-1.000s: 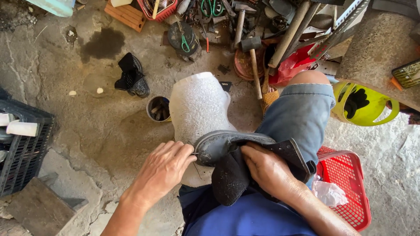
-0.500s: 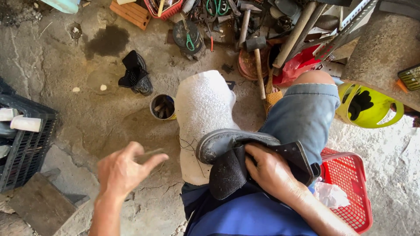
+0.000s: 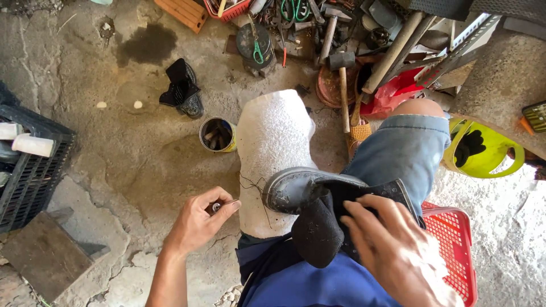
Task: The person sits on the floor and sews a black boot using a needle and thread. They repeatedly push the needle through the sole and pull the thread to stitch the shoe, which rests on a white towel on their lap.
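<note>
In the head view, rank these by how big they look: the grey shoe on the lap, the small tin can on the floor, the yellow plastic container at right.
1. Grey shoe, though it lies nearest the camera, which inflates it.
2. Yellow plastic container, partly cut off by the ledge, so first and second are unsure.
3. Tin can, clearly smallest.

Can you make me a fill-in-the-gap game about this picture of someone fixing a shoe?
1. The right hand presses down on a black ____.
2. The shoe rests on a knee draped with a ____ cloth.
3. The left hand pinches something small beside the knee; just beyond it a ____ stands on the floor.
4. The basket beside the right leg is ____.

Missing words: shoe; white; tin can; red
</note>
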